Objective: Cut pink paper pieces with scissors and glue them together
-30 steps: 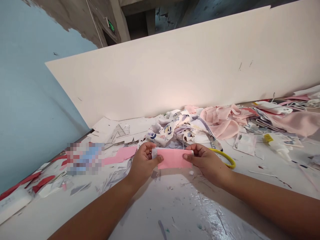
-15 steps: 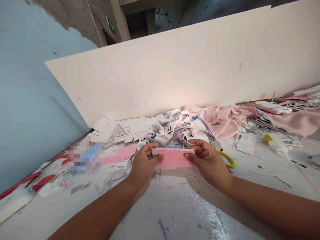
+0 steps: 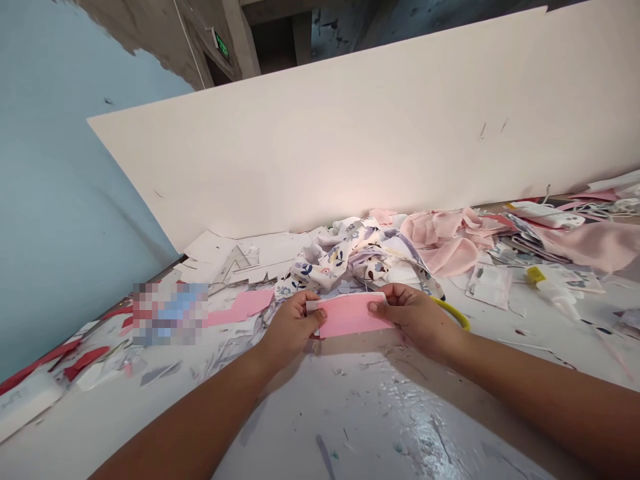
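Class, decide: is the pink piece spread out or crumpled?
Spread out: left hand and right hand pinch opposite ends of the pink piece.

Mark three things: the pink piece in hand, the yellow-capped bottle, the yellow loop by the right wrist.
pink piece (image 3: 350, 315), head view, middle of its pink face.
yellow-capped bottle (image 3: 556, 295), head view, white body beside the cap.
yellow loop (image 3: 457, 312), head view, outer curve of the visible arc.

The paper piece (image 3: 350, 315) lies between left hand (image 3: 293, 328) and right hand (image 3: 416, 317), fabric heap (image 3: 345, 257) behind it.
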